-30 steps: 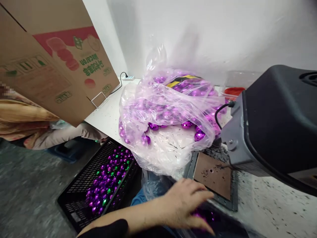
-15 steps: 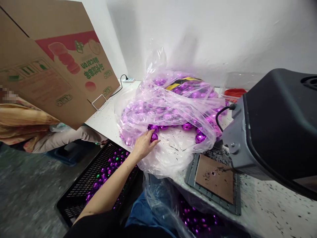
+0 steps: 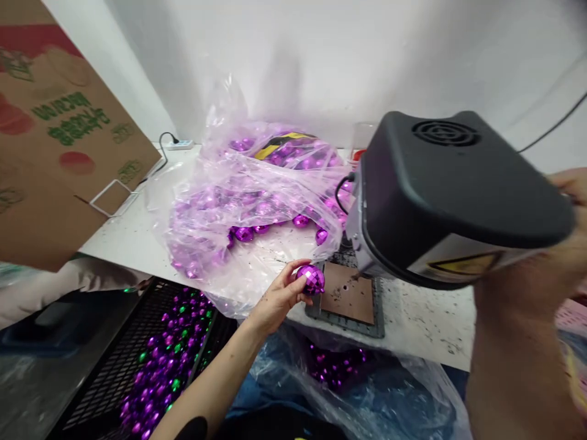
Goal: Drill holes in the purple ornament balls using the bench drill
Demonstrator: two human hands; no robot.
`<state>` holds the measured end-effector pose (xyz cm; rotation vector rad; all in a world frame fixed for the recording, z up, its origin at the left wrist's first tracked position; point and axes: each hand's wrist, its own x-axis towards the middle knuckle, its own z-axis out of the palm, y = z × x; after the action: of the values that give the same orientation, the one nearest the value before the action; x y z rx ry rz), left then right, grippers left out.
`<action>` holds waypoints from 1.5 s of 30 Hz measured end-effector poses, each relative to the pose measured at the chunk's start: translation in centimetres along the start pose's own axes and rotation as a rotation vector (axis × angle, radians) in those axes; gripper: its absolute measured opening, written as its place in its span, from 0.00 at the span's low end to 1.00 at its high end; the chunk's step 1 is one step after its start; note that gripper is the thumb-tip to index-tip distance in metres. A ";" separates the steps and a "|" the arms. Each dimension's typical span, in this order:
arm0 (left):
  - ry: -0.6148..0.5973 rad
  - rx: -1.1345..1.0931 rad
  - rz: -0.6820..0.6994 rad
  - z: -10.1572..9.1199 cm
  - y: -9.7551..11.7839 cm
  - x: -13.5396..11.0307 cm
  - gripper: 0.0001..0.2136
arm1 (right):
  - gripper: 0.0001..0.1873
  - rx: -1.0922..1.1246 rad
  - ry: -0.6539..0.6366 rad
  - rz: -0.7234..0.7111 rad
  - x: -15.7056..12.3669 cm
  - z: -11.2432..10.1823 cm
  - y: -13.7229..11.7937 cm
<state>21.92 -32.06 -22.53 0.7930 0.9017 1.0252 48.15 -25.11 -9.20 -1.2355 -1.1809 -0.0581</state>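
Observation:
My left hand (image 3: pixel 285 292) pinches a shiny purple faceted ball (image 3: pixel 311 280) between thumb and fingers, above the table's front edge. Just right of the ball lies a brown square board (image 3: pixel 347 292) with a small hole, on a dark grey base plate (image 3: pixel 376 324). Over it hangs a machine's black housing (image 3: pixel 454 183) with a round vent and a yellow warning label. My right hand (image 3: pixel 568 244) is at the housing's right end; its fingers are mostly hidden. A clear plastic bag (image 3: pixel 275 183) full of purple balls lies open behind my left hand.
A black crate (image 3: pixel 87 373) of small purple and green balls is at lower left. A large cardboard box (image 3: pixel 68 153) leans at left beside a person's leg (image 3: pixel 82 275). More purple balls (image 3: pixel 334 366) sit below the table edge in clear plastic. Dark shavings dot the white table (image 3: pixel 426 318).
My left hand has come out of the bag and moved right and toward me with a purple ball. The view has swung right, and my right hand now shows at the machine.

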 end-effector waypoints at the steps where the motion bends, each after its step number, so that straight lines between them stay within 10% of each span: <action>1: 0.023 0.077 0.026 0.5 -0.7 0.4 0.26 | 0.15 0.001 -0.003 -0.007 0.2 -0.2 -0.3; 18: 0.035 1.130 0.512 5.2 -5.6 4.7 0.22 | 0.20 0.052 -0.045 -0.025 0.1 0.0 -1.0; 31: -0.053 1.043 0.424 5.2 -6.3 5.2 0.17 | 0.21 -0.015 -0.029 -0.112 -0.6 -0.7 -0.8; 45: -0.083 0.973 0.379 5.4 -5.3 4.6 0.22 | 0.17 -0.005 0.122 -0.424 -8.0 -3.4 0.8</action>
<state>29.82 -30.13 -26.06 1.8609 1.2091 0.8280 47.23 -31.59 -15.04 -0.9540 -1.3177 -0.4453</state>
